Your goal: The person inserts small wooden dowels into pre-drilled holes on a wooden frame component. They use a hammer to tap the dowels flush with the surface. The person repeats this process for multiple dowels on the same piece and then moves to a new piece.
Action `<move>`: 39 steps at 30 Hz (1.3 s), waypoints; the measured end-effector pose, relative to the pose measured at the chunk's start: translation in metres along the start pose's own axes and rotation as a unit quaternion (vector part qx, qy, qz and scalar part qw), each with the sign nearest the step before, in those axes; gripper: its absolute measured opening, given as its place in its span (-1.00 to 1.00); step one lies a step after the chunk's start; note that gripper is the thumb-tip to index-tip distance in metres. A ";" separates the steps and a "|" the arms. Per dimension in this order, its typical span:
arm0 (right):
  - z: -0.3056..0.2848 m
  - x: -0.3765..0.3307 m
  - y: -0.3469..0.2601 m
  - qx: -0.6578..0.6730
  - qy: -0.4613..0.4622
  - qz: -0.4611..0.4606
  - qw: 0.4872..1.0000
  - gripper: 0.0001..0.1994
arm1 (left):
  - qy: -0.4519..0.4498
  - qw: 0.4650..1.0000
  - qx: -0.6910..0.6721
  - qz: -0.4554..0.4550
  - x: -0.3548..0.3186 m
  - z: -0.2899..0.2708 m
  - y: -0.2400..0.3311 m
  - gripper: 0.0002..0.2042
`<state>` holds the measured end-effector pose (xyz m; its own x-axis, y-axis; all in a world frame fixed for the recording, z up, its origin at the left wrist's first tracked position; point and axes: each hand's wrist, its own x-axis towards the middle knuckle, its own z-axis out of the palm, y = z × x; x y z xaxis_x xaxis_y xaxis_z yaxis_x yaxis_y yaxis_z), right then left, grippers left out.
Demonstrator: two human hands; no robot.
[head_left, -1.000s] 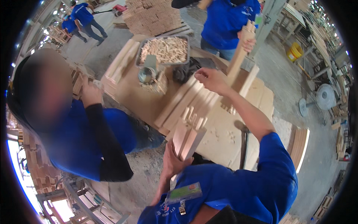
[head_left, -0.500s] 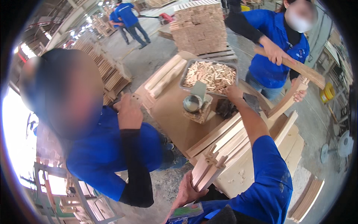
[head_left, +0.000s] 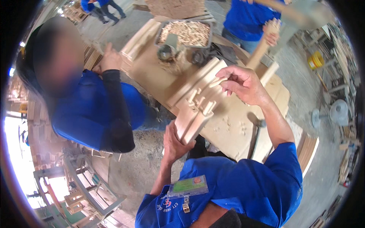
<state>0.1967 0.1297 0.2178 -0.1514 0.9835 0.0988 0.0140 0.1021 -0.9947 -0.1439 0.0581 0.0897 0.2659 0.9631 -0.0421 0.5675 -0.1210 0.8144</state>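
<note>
- Left hand (head_left: 173, 142) has its fingers clamped around the near end of the wooden slats (head_left: 195, 102).
- Slats run lengthwise up-right, over the counter (head_left: 232, 125) near edge.
- Right hand (head_left: 243, 83) pinches their far end.

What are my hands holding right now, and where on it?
The left hand grips the near end of the wooden piece with dowel pegs. The right hand pinches near the far end of the longer wooden strip.

The wooden pieces (head_left: 195, 104) lie between the left hand (head_left: 175, 142) below and right hand (head_left: 243, 81) above-right, with the tray of dowels (head_left: 186, 32) on the workbench (head_left: 228, 125) beyond.
</note>
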 end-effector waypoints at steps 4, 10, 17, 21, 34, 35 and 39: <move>0.006 -0.046 -0.050 -0.236 -0.051 -0.123 0.963 -0.86 | -0.007 0.997 0.076 0.007 -0.015 0.000 0.030 0.07; 0.015 -0.070 -0.063 -0.378 -0.072 -0.290 0.876 -0.82 | 0.000 0.992 0.109 0.070 -0.030 0.006 0.051 0.03; 0.017 -0.083 -0.069 -0.427 -0.118 -0.309 0.842 -0.84 | 0.015 0.990 0.118 0.076 -0.045 0.012 0.067 -0.01; 0.013 -0.088 -0.073 -0.418 -0.139 -0.285 0.851 -0.86 | 0.014 0.989 0.117 0.094 -0.051 0.011 0.069 -0.01; 0.005 -0.107 -0.073 -0.404 -0.143 -0.233 0.873 -0.89 | -0.027 0.986 0.066 0.149 -0.046 0.025 0.070 -0.03; 0.004 -0.110 -0.072 -0.403 -0.142 -0.232 0.874 -0.89 | -0.032 0.986 0.078 0.146 -0.047 0.026 0.070 -0.03; 0.003 -0.126 -0.064 -0.408 -0.140 -0.194 0.881 -0.85 | -0.057 0.980 0.113 0.156 -0.052 0.031 0.063 -0.03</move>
<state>0.2122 -0.0009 0.2690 -0.5383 0.7867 0.3022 0.5957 0.6088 -0.5239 -0.0978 -0.0069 0.1256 0.5318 0.8393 0.1132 0.5999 -0.4676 0.6492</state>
